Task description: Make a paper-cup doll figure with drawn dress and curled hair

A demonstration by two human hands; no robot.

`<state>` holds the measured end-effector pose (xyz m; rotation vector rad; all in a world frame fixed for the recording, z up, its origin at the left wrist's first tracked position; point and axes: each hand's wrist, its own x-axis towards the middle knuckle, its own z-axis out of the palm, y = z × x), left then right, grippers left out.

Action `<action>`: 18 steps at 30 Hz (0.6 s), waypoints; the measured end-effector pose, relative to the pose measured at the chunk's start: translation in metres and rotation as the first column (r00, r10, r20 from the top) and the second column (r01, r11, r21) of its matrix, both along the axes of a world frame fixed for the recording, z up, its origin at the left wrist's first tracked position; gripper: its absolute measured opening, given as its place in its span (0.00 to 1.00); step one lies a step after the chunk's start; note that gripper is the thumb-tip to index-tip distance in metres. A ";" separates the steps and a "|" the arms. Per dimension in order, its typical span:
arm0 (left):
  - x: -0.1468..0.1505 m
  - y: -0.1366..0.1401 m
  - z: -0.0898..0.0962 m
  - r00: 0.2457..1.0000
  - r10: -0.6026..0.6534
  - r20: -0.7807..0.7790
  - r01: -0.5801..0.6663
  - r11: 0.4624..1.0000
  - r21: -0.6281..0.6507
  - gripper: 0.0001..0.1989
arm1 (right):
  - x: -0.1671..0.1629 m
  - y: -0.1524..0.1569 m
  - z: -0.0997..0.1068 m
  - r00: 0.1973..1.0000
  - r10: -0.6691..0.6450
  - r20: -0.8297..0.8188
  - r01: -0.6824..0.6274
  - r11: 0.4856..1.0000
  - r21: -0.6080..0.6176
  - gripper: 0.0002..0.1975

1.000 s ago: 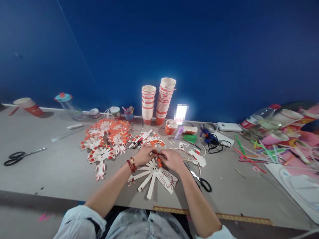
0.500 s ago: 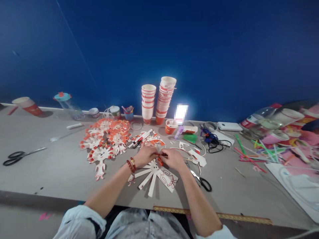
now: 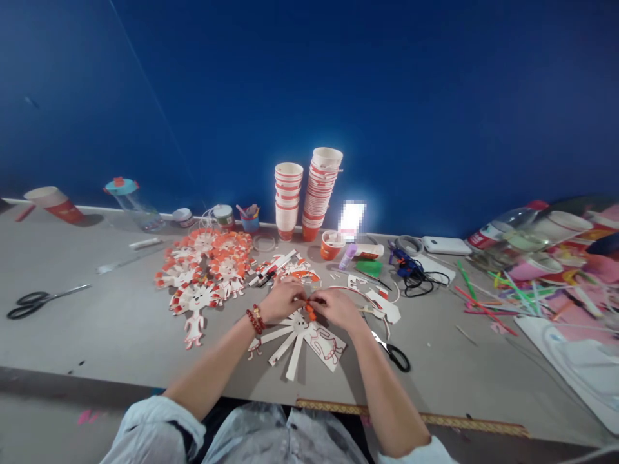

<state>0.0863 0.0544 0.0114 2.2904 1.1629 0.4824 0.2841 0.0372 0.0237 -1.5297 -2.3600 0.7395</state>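
My left hand (image 3: 286,300), with red beads at its wrist, and my right hand (image 3: 334,305) meet with closed fingertips. Between them they pinch a strip of a white paper-cup cutout (image 3: 300,327) that fans out like a sunburst. Small orange curled tips (image 3: 310,312) show just under my right fingers. The pinched end itself is mostly hidden. Several long strips spread toward me on the table. At the cutout's lower right is a white paper piece with a red-outlined figure (image 3: 326,347). Black-handled scissors (image 3: 397,357) lie right of my right forearm.
Finished orange-and-white paper figures (image 3: 196,299) pile up at left. Two tall paper-cup stacks (image 3: 286,205) stand by the blue wall. A blue glue gun (image 3: 407,263) with a black cord sits at right. Another scissors (image 3: 33,304) lies far left; colourful straws (image 3: 488,299) lie right.
My fingertips have shifted slightly at the pinched strip, and more of the orange tips shows below them. Otherwise the table looks the same.
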 end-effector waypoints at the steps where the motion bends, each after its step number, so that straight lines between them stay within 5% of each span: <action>1: 0.000 -0.001 0.000 1.000 -0.002 0.004 0.002 1.000 0.002 0.04 | 0.000 0.000 0.000 1.000 0.005 -0.006 -0.005 1.000 -0.007 0.08; 18: 0.002 -0.003 -0.003 1.000 -0.007 0.029 0.007 1.000 0.011 0.04 | -0.002 0.002 -0.006 0.999 0.040 -0.007 -0.040 0.999 0.009 0.05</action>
